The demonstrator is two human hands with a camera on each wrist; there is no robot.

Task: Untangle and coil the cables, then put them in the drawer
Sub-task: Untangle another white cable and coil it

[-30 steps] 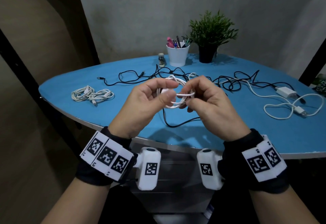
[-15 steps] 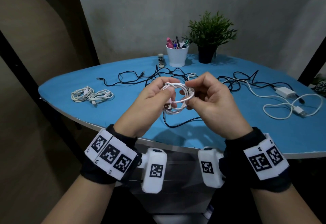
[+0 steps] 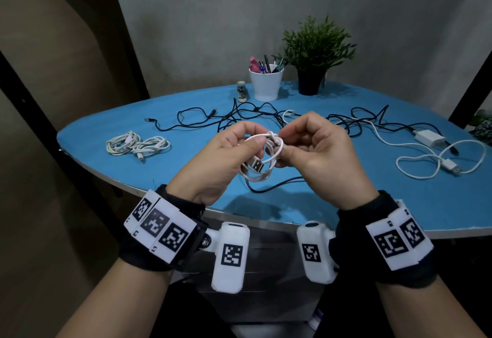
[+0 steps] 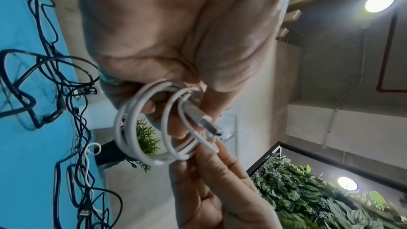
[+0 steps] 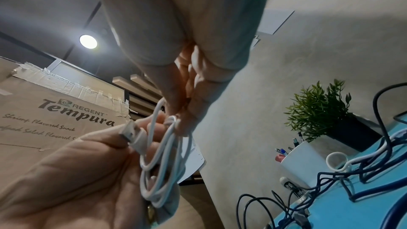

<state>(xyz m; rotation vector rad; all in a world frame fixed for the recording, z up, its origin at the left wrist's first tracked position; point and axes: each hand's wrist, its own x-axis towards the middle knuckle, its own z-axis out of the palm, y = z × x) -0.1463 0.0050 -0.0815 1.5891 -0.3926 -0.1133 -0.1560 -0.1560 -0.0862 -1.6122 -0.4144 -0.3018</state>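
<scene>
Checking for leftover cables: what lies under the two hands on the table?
A black cable loops on the blue table below the hands. Whatever lies directly beneath them is covered.

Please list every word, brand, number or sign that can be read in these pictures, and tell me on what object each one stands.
"REGENT" and "Tempura": printed on the cardboard box, in the right wrist view.
"Shrimp Flavored Snack": script line on the same box, below the brand.
"Seafood Salad Flavored S...": next line on the box, partly cut off, so uncertain.
"RS": on the right wrist marker block, in the head view.
The square code markers on both wristbands hold patterns, not words. The small characters on the left wrist marker block are unreadable.
</scene>
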